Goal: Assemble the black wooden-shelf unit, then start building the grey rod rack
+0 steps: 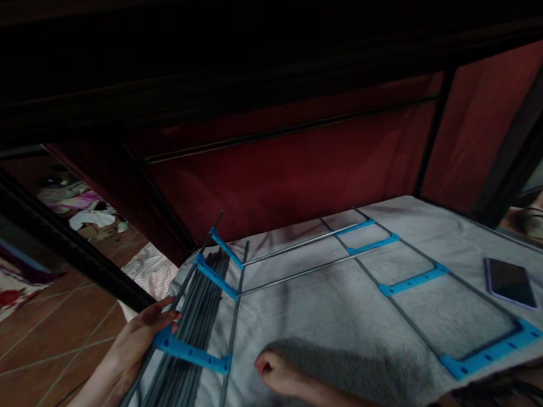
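Observation:
My left hand is wrapped round the outer grey rod of the left ladder-like frame, just above a blue plastic crosspiece. Two more blue crosspieces join that rod to a second one farther up. Over the white cloth, to the right of this frame, my right hand is curled closed, with nothing visible in its fingers. Two thin metal rods run across to the right ladder-like frame, which has several blue crosspieces. Beneath the left frame lies a bundle of loose grey rods.
A phone lies at the right on the white cloth. Behind stands a dark red wooden panel with black framing. Clothes are heaped beyond the tiled floor at the left.

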`<state>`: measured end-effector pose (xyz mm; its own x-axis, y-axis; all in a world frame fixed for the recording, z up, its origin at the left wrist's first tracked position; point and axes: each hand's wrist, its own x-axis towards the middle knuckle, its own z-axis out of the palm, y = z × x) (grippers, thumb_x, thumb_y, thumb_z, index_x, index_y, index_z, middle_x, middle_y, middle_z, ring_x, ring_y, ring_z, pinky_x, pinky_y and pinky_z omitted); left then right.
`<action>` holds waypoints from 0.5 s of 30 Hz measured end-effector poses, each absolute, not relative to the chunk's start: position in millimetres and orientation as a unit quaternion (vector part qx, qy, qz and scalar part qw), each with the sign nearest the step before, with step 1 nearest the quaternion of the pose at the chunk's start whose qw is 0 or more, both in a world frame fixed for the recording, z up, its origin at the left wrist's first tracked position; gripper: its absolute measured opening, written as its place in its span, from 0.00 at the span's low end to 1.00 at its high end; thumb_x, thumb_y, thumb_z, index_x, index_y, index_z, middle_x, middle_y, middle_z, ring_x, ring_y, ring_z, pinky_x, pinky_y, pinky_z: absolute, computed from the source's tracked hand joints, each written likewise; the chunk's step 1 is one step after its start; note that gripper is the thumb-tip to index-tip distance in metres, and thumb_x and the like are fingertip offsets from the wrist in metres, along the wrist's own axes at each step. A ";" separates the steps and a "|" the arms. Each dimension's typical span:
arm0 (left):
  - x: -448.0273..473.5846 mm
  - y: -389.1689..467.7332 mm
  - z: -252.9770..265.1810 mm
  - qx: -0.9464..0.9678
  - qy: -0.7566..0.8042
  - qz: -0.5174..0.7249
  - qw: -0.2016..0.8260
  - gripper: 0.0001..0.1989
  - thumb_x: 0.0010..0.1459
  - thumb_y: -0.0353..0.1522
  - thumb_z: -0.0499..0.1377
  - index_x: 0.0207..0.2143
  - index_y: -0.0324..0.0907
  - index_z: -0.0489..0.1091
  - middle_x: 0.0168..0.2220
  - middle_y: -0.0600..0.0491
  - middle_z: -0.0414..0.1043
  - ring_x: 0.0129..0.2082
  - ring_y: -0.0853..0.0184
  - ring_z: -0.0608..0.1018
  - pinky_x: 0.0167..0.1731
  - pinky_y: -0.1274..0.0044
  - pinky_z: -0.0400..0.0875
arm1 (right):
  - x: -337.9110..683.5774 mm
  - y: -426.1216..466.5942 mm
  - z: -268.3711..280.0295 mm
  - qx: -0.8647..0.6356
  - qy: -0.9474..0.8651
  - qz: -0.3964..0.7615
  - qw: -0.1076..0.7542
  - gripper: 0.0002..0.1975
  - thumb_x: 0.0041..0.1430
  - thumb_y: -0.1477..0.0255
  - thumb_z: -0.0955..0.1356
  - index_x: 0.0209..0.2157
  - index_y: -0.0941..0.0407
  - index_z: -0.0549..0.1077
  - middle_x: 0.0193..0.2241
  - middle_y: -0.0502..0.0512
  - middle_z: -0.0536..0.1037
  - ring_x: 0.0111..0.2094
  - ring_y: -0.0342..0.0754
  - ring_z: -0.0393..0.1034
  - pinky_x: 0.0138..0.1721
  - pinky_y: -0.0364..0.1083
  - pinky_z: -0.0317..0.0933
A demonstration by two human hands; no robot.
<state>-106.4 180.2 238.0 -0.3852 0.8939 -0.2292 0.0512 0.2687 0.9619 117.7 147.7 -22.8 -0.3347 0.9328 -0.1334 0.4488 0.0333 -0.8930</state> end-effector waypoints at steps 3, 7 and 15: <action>-102.1 173.5 243.4 0.376 0.674 0.490 0.406 0.23 0.49 0.21 0.64 0.50 0.37 0.69 0.29 0.51 0.77 0.21 0.70 0.75 0.22 0.81 0.71 | 135.6 143.4 -29.5 -0.503 -0.616 0.546 0.262 0.17 0.43 0.77 0.63 0.30 0.44 0.77 0.33 0.42 0.82 0.38 0.50 0.79 0.35 0.46 0.67; -97.6 164.4 246.9 0.401 0.684 0.470 0.387 0.28 0.45 0.27 0.68 0.50 0.34 0.68 0.26 0.53 0.75 0.21 0.71 0.74 0.22 0.81 0.67 | 146.8 137.4 -32.1 -0.477 -0.584 0.597 0.273 0.16 0.48 0.78 0.62 0.34 0.52 0.77 0.33 0.50 0.81 0.33 0.46 0.76 0.34 0.43 0.66; -108.5 153.2 245.3 0.421 0.688 0.465 0.365 0.42 0.32 0.41 0.74 0.50 0.34 0.67 0.28 0.52 0.76 0.24 0.70 0.74 0.25 0.79 0.66 | 150.0 134.6 -38.3 -0.444 -0.577 0.621 0.290 0.15 0.51 0.80 0.62 0.35 0.53 0.76 0.29 0.49 0.77 0.30 0.44 0.71 0.33 0.41 0.63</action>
